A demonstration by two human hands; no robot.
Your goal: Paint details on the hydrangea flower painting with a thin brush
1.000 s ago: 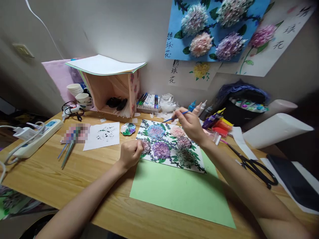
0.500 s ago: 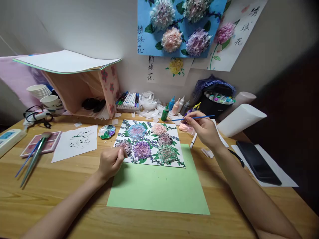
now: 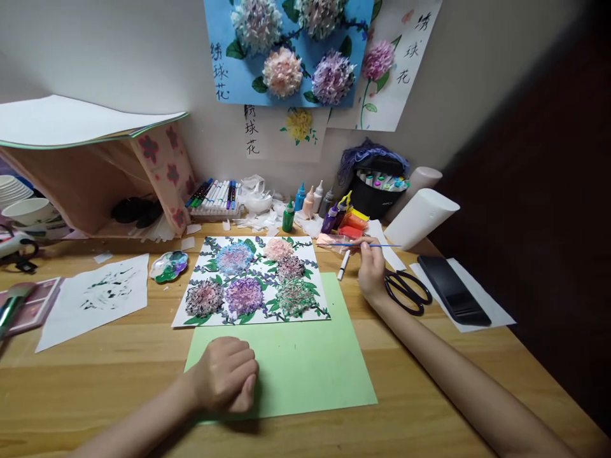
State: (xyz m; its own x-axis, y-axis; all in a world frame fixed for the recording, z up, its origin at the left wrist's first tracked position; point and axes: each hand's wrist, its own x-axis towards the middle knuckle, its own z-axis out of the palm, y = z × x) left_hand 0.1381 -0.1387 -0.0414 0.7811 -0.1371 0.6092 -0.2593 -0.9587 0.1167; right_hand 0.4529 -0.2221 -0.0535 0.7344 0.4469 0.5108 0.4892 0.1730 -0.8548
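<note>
Blue, slim and straight: that's the paintbrush (image 3: 390,245) I've got pinched between thumb and fingers of my right hand (image 3: 372,270), lying almost level, one end pointing left, the other reaching right beyond my knuckles. Over to the left of that pinch is the white rectangular card (image 3: 255,280) with six fluffy, many-coloured flower heads and painted green leaves, its near edge overlapping the pale green paper sheet (image 3: 305,362). And here's my left hand (image 3: 226,375), fingers curled and pressed together in a fist, above the green sheet's left part, nearer me than the card; whether it touches the paper, I can't tell. Just right of my brush grip, the black-handled scissors (image 3: 407,287) on the wooden table (image 3: 157,362); farther right, a black flat phone (image 3: 453,291) on white paper. Close on the grip's left, a white capped pen (image 3: 343,264). Beyond the card from my fist stands a small green squeeze bottle (image 3: 288,217); leftward, beside the card, a flower-shaped, paint-smeared palette (image 3: 168,266).
</note>
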